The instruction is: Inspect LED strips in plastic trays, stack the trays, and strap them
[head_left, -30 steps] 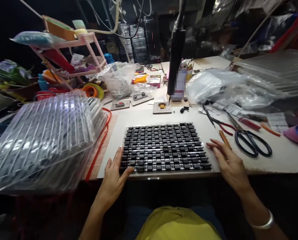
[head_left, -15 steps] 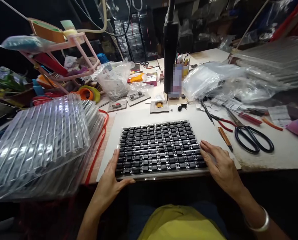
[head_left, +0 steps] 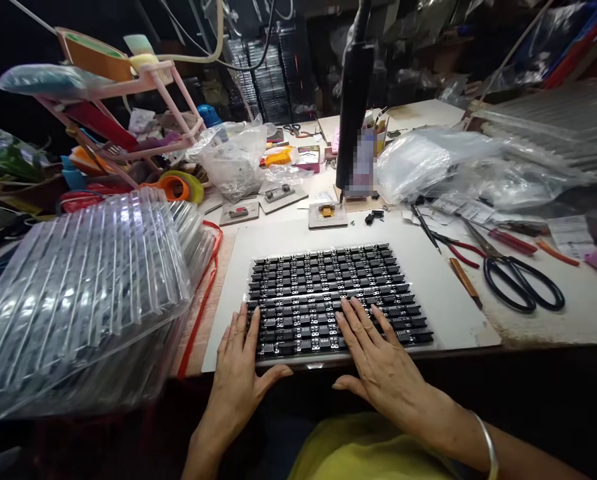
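A flat rectangular panel of small black components (head_left: pixel 328 280) in neat rows lies on a white board (head_left: pixel 273 240) at the table's near edge. My left hand (head_left: pixel 241 377) rests flat at the panel's near left corner, fingers spread, thumb under the front edge. My right hand (head_left: pixel 378 357) lies palm down on top of the panel's near middle, fingers apart over the components. A metal bangle is on my right wrist. Neither hand grips anything.
A stack of ribbed clear plastic trays (head_left: pixel 83 287) fills the left. Black scissors (head_left: pixel 521 283), pliers (head_left: pixel 455 248) and a small tool (head_left: pixel 464 280) lie to the right. A black lamp post (head_left: pixel 353 113), plastic bags (head_left: pixel 428 163) and a pink rack (head_left: pixel 128 100) stand behind.
My right hand has moved left from the panel's right edge onto its top surface. My left hand stays at the near left corner.
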Available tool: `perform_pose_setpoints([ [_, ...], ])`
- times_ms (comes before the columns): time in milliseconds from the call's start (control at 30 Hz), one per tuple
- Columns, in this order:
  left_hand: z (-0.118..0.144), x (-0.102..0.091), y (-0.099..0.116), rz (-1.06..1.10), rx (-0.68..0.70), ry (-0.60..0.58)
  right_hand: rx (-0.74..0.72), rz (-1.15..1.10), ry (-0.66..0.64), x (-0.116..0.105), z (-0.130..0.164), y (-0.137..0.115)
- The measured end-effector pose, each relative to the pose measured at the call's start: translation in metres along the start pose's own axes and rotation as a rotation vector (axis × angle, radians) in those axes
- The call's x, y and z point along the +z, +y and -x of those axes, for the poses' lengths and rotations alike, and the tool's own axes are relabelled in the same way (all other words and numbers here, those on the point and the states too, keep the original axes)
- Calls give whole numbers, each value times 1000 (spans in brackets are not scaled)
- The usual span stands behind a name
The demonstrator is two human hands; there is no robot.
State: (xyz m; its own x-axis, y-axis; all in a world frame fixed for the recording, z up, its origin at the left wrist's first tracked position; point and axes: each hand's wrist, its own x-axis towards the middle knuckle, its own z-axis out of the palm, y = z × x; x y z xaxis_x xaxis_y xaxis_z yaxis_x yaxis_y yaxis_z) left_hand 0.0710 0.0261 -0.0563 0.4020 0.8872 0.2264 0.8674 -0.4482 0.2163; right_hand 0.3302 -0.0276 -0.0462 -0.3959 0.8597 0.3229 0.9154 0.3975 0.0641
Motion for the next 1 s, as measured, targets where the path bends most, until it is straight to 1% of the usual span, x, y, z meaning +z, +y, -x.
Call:
perform_pose_setpoints([
  [100,0,-1,1,16,1,8,-10,12,-4,-1,3,3],
  [200,1,-3,3,76,-24,-14,-13,6,-4,-4,1,2],
  [300,1,-5,4,130,-57,-27,-38,-18,8,-6,-5,-7],
  [433,1,-8,5,166,-69,-25,-113,-64,19,-6,-12,-24],
  [567,2,-11,3,218,-91,-36,-146,-68,22,-4,-12,-30],
  [667,3,-12,4,208,-91,-43,-159,-53,6,-4,-9,-30],
  [767,3,-13,6,164,-73,-83,-172,-50,-3,-5,-9,-31],
  [867,4,-15,6,150,-43,-120,-154,-47,5,-10,-9,-28],
  [1000,3,-18,5,166,-40,-130,-41,-20,59,-16,-2,-7],
])
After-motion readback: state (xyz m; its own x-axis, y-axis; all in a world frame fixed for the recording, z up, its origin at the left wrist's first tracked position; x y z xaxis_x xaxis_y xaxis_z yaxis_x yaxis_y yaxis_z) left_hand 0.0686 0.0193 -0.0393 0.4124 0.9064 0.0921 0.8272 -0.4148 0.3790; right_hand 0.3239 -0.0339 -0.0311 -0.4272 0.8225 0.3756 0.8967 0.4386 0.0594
